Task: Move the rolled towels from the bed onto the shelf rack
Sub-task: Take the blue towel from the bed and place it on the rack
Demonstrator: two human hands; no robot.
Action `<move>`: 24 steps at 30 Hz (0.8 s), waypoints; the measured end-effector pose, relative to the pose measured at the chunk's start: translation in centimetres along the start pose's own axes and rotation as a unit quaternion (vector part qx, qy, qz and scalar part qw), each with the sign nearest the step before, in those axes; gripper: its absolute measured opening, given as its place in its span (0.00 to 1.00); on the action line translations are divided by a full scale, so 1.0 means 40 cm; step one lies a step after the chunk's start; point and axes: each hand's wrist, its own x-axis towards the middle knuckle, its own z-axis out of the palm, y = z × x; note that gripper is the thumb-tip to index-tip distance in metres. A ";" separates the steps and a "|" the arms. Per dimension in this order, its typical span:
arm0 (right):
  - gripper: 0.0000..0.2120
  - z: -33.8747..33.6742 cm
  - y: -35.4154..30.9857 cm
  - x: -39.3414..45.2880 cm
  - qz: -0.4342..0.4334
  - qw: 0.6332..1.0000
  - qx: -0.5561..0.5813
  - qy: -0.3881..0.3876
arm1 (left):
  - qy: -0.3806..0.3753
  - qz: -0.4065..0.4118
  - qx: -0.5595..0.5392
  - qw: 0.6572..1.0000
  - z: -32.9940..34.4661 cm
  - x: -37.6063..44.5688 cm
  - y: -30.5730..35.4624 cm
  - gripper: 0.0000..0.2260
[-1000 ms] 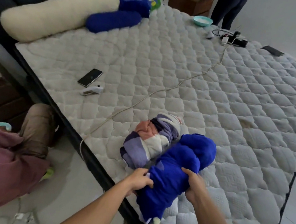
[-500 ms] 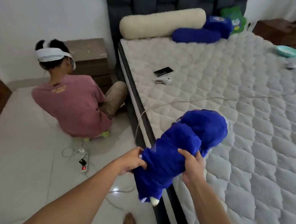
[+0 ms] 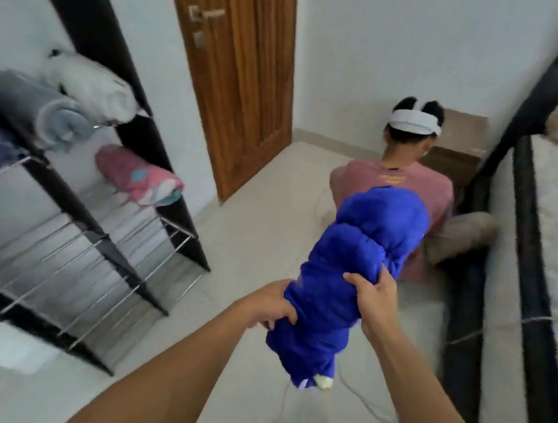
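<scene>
Both hands are clamped on the blue rolled towel (image 3: 364, 272), the left hand (image 3: 273, 305) on its left flank and the right hand (image 3: 373, 298) on its right, carrying it in the air above the floor. Its long axis points away from the person, tilted up and rightward. The shelf rack (image 3: 74, 210) stands off to the left, nearer the left hand, so the roll must swing leftward to reach a free tier.

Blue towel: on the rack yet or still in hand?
In hand: both the left hand and right hand grip the blue towel, apart from the rack.
</scene>
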 end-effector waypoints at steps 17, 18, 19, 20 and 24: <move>0.12 1.007 -0.007 0.181 -0.067 0.883 -0.222 -0.407 | 0.236 -0.111 -0.346 0.901 -0.620 -0.026 -0.380 0.27; 0.12 1.051 -0.002 0.206 -0.066 0.873 -0.229 -0.424 | 0.246 -0.116 -0.360 0.892 -0.647 -0.007 -0.383 0.27; 0.12 1.093 0.002 0.231 -0.064 0.862 -0.241 -0.441 | 0.257 -0.124 -0.375 0.882 -0.671 0.011 -0.380 0.28; 0.13 1.137 0.005 0.253 -0.059 0.852 -0.251 -0.456 | 0.267 -0.129 -0.390 0.872 -0.696 0.026 -0.380 0.28; 0.14 1.290 0.014 0.331 -0.050 0.816 -0.284 -0.502 | 0.300 -0.133 -0.444 0.834 -0.788 0.089 -0.390 0.27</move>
